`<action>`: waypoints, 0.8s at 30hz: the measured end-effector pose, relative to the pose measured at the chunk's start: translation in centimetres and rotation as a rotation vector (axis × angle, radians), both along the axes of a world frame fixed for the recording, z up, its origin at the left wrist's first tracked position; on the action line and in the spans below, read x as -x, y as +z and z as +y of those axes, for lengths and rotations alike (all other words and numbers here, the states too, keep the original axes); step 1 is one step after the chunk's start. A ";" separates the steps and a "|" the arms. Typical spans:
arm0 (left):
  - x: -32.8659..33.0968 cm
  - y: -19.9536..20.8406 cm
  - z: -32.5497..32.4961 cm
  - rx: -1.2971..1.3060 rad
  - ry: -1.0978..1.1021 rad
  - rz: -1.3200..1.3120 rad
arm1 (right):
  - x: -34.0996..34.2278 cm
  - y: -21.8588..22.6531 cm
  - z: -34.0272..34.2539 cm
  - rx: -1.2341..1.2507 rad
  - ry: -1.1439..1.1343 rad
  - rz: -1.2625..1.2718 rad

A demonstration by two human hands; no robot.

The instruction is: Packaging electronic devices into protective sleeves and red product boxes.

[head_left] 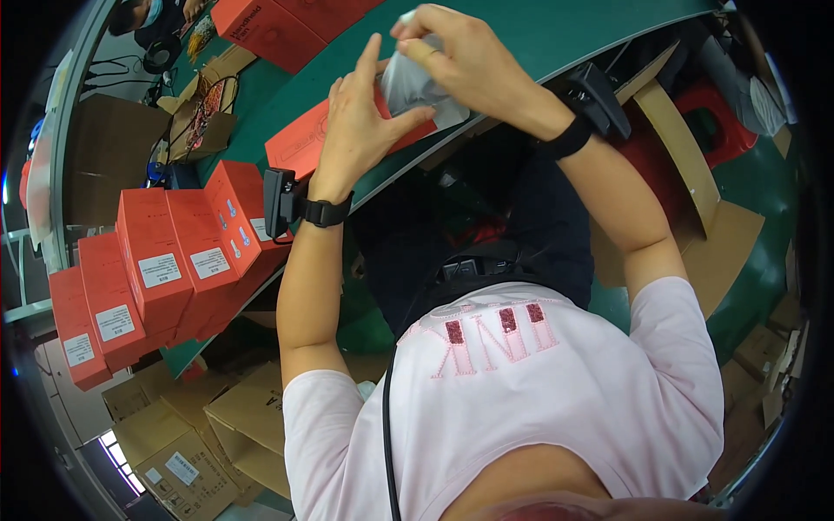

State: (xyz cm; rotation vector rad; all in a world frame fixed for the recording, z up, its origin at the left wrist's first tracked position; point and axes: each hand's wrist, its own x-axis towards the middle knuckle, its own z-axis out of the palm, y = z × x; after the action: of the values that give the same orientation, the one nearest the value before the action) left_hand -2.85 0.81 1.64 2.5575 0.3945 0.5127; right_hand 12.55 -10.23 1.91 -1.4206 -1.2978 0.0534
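Left hand: the left hand is spread, fingers straight and pointing far, thumb out along the near side of the bag; I cannot tell whether it grips or only steadies.
Right hand: the right hand has its fingers curled and its thumb drawn in, grasping the top of the bag from the right.
Bag: the pale, see-through plastic bag is between the two hands, at the near edge of the table; its contents are hard to make out.
Box by the hands: a red box lies on the table, partly hidden behind the left hand and wrist.
Table: the green table stretches away to the far side.
Wrists: each bears a black strap with a small black device.
Stacked boxes: red boxes with white labels stand in a stepped pile to the left.
Far side: larger red boxes sit on the table, with an open carton left of them.
Right: a red stool stands near a cardboard flap.
Near left: brown cartons stand below the table.
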 end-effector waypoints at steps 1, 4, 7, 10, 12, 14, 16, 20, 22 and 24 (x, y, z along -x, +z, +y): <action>-0.1 0.3 -0.2 0.003 0.012 0.077 | 0.7 0.1 0.8 -0.125 -0.011 -0.083; 0.0 0.1 0.1 0.344 -0.069 -0.113 | 1.8 0.8 3.0 -0.267 -0.028 -0.476; -1.4 0.0 1.2 0.303 -0.052 -0.363 | 1.4 1.9 4.2 -0.413 -0.001 -0.551; -2.6 0.6 1.0 0.586 -0.141 -0.711 | 0.4 2.8 3.9 -0.550 -0.157 -0.352; -3.5 1.0 2.2 0.726 -0.150 -0.983 | -0.7 4.2 1.8 -0.449 -0.099 0.009; -3.3 1.6 3.1 1.053 -0.145 -1.088 | -0.4 4.6 -0.2 -0.255 -0.101 0.451; -3.6 2.3 4.1 1.222 -0.160 -1.184 | -1.0 1.9 -1.0 -0.296 -0.055 0.334; -1.2 3.8 4.1 1.572 -0.278 -1.079 | 2.7 4.8 -4.1 -0.099 -0.084 0.093; -1.0 3.3 2.8 1.520 -0.120 -1.100 | 3.4 3.8 -4.3 -0.044 -0.009 -0.063; -1.0 2.9 1.2 1.530 -0.028 -1.161 | 4.4 4.4 -4.5 0.161 0.082 0.058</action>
State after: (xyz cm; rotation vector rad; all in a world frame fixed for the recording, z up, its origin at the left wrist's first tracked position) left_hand -1.84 2.06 4.58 0.6024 0.1516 1.0089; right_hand 8.11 -14.73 6.28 -1.4900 -1.3272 0.2575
